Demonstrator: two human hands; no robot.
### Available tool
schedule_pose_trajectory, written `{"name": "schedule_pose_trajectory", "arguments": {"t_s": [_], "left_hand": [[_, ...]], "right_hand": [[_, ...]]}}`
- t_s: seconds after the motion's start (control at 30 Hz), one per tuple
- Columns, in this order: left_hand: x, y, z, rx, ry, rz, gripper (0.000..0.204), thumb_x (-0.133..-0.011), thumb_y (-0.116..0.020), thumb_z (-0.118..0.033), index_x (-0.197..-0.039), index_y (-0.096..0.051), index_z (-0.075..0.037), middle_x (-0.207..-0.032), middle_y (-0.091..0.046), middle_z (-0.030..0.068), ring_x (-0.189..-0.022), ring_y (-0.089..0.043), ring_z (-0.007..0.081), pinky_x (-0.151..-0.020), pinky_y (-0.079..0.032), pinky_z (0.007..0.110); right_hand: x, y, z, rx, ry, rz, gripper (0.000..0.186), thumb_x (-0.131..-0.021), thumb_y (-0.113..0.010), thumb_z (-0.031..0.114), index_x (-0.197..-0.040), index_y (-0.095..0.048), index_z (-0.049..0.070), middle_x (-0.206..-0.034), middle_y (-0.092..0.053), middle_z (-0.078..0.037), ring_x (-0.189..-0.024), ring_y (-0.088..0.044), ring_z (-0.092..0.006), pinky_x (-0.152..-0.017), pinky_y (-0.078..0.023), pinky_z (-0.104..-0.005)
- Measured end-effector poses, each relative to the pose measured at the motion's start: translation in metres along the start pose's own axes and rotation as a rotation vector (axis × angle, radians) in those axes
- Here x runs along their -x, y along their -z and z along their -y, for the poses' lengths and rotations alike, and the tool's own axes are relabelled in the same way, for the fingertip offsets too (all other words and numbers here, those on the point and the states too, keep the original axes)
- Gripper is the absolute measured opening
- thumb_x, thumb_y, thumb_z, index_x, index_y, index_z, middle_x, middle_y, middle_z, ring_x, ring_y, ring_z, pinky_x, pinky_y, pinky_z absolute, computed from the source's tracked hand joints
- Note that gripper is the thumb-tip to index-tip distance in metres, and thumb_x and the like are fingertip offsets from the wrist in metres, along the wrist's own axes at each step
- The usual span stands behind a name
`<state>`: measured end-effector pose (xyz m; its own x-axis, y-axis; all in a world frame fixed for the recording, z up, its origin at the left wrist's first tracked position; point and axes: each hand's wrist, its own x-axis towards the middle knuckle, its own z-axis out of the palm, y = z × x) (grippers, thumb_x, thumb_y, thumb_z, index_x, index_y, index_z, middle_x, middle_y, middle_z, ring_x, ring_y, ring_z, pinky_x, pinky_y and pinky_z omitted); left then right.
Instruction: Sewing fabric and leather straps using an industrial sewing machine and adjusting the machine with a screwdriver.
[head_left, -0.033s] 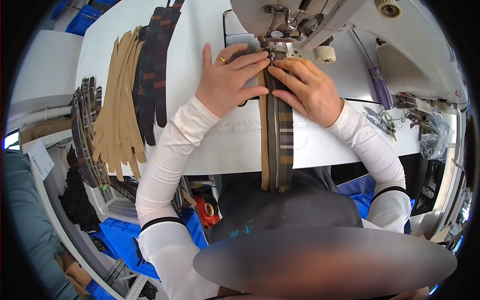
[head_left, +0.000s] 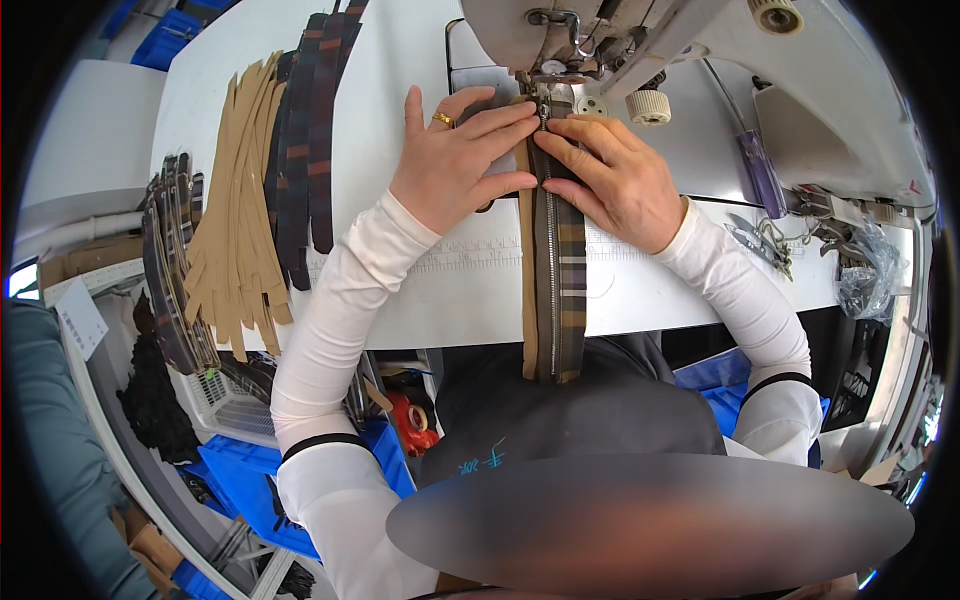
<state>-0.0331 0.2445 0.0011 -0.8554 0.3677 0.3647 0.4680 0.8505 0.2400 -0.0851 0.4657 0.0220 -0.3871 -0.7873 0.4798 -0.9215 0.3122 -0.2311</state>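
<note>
A long metal-toothed zipper (head_left: 549, 270) runs from under the presser foot (head_left: 560, 80) of a sewing machine down past the table's near edge. A tan strip (head_left: 530, 270) lies along its left side and a plaid fabric strip (head_left: 573, 268) along its right. My left hand (head_left: 450, 165), with a gold ring, has its fingers spread, the tips resting on the zipper's left side. From the right, my right hand (head_left: 630, 185) holds the zipper with bent fingers and thumb, close below the foot. The slider shows between my fingertips; the needle point cannot be made out.
Tan strips (head_left: 240, 200), dark striped strips (head_left: 305, 150) and plaid strips (head_left: 170, 260) lie at the table's left. A purple-handled screwdriver (head_left: 762, 175) and small snips (head_left: 758, 240) are on the right. A ruler scale (head_left: 455, 256) crosses the tabletop. Blue crates (head_left: 260, 490) stand below.
</note>
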Motion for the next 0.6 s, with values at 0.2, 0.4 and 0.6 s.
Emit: {"name": "schedule_pose_trajectory", "arguments": {"t_s": [0.2,0.4,0.6], "left_hand": [[0.000,-0.001,-0.001,0.000,0.003,-0.026,0.056,-0.077,-0.066,-0.050,-0.124,-0.060,-0.021,-0.130,-0.053,-0.0112,-0.122,-0.045,0.0190,-0.104,-0.010,0.066],[0.000,-0.002,0.002,0.023,-0.030,-0.039,0.051,-0.080,-0.065,-0.046,-0.123,-0.061,-0.019,-0.131,-0.056,-0.0065,-0.124,-0.044,0.0190,-0.104,-0.015,0.060],[0.006,0.012,-0.021,-0.005,0.054,-0.070,0.045,-0.083,-0.065,-0.038,-0.122,-0.061,-0.016,-0.128,-0.057,-0.0024,-0.124,-0.043,0.0234,-0.100,-0.022,0.061]], "right_hand": [[0.001,0.001,0.002,-0.005,-0.034,0.063,0.044,-0.079,-0.069,0.020,-0.119,-0.061,0.005,-0.116,-0.057,-0.011,-0.104,-0.056,-0.0284,-0.085,-0.050,-0.0361],[-0.003,0.004,0.005,0.000,0.007,0.048,0.040,-0.078,-0.069,0.018,-0.113,-0.061,0.001,-0.110,-0.057,-0.010,-0.095,-0.056,-0.0265,-0.081,-0.048,-0.0348],[-0.007,0.007,0.008,0.025,-0.001,0.047,0.037,-0.078,-0.069,0.016,-0.111,-0.062,0.000,-0.109,-0.057,-0.011,-0.097,-0.056,-0.0282,-0.082,-0.048,-0.0370]]}}
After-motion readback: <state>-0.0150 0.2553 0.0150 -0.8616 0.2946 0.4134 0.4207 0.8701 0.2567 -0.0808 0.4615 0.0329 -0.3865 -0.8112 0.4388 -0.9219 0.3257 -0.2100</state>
